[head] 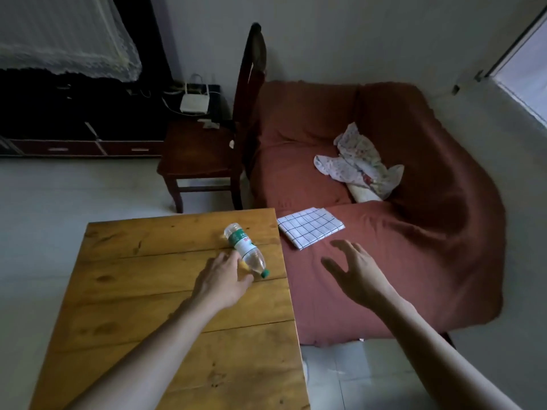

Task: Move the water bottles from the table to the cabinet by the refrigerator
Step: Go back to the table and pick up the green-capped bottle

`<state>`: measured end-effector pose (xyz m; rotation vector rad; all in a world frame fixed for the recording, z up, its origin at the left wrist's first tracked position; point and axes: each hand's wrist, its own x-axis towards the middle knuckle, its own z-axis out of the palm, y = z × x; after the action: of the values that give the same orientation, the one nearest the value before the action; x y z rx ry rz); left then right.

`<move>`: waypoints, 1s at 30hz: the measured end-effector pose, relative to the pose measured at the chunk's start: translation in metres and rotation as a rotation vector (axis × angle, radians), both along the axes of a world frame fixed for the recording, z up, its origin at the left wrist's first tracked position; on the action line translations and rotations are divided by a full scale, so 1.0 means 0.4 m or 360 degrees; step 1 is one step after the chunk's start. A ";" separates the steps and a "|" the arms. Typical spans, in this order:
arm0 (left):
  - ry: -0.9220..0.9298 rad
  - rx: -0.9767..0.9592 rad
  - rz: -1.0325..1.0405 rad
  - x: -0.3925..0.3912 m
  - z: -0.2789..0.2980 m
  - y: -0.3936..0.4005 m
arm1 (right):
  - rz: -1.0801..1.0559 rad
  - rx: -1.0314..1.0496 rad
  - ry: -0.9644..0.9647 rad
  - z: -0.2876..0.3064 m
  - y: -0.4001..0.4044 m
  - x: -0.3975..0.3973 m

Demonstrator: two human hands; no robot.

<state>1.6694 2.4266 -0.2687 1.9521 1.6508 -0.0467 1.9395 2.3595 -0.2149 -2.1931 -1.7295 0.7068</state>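
A clear plastic water bottle (243, 247) with a green-and-white label and a green cap lies on its side near the right edge of the wooden table (133, 291), cap pointing toward me. My left hand (222, 280) rests against the bottle's neck end, fingers touching it but not wrapped around it. My right hand (356, 272) hovers over the red-covered sofa to the right of the table, fingers spread, holding nothing. No cabinet or refrigerator is in view.
A sofa (384, 202) under a red cover stands right of the table, with a folded checked cloth (310, 227) and crumpled floral fabric (359, 164) on it. A wooden chair (201, 155) stands beyond the table. A dark low unit (74, 122) lines the far left wall.
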 end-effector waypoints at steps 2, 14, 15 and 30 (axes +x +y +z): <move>0.0040 -0.0049 -0.0071 0.016 -0.035 -0.005 | 0.0000 -0.0036 0.0023 -0.037 0.006 0.005; 0.0285 0.0236 -0.0595 0.123 -0.347 0.085 | 0.0021 -0.0201 0.0073 -0.362 0.046 0.057; 0.0305 0.0262 -0.0643 0.123 -0.376 0.092 | 0.0014 -0.0200 0.0089 -0.387 0.048 0.055; 0.0593 0.0645 -0.0993 0.161 -0.668 0.201 | -0.0059 -0.0209 0.0094 -0.746 0.060 0.056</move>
<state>1.7337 2.5069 -0.5358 2.8529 1.2530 -0.3577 1.9617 2.3834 -0.5135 -2.2584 -1.6528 0.8902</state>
